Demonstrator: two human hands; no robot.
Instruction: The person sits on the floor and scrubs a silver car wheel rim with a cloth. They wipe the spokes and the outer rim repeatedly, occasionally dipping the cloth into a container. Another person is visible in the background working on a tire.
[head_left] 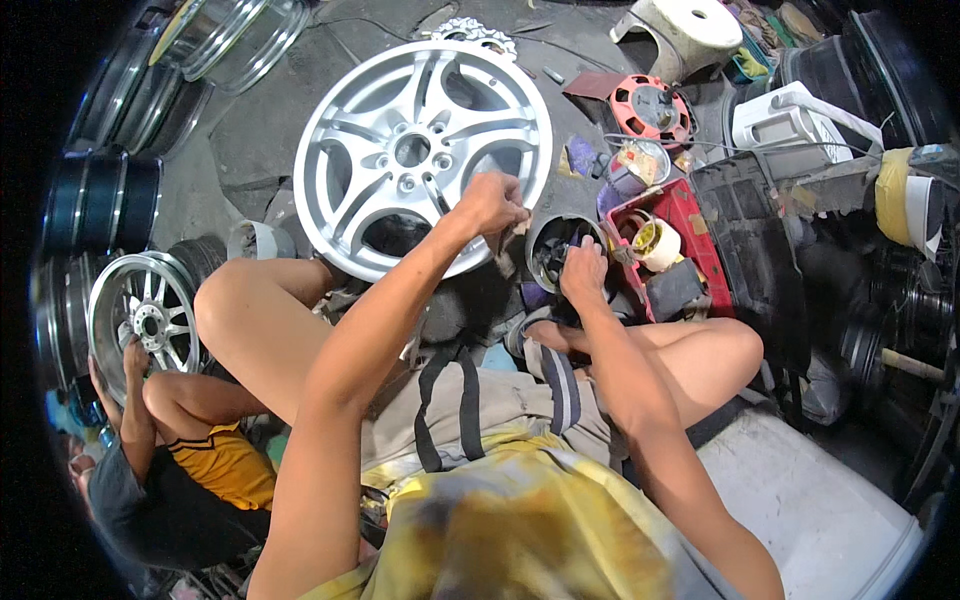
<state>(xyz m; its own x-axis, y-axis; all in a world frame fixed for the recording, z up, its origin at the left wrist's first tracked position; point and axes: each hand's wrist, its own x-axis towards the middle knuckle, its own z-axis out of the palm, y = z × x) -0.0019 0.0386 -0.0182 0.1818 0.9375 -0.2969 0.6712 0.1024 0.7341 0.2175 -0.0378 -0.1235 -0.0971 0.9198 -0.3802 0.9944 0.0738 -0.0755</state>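
A silver alloy wheel rim point(470, 130) with paired spokes lies face up on the ground before me. My left hand point(492, 205) hangs over its near right edge. The fingers are closed on a small, brownish, limp scrap point(506, 257) whose kind I cannot make out. To the right, my right hand point(584, 268) reaches over the near right side of a round tub point(535, 243) with dark pieces inside. Its fingers are bent together and their tips are partly hidden, so what they pinch does not show.
Beside the tub, a red crate point(716, 268) holds tape rolls point(657, 245). Behind it are an orange cable reel point(650, 107) and a white stool point(682, 38). At left, another person point(150, 480) handles a smaller wheel point(150, 325); more wheels stand stacked there.
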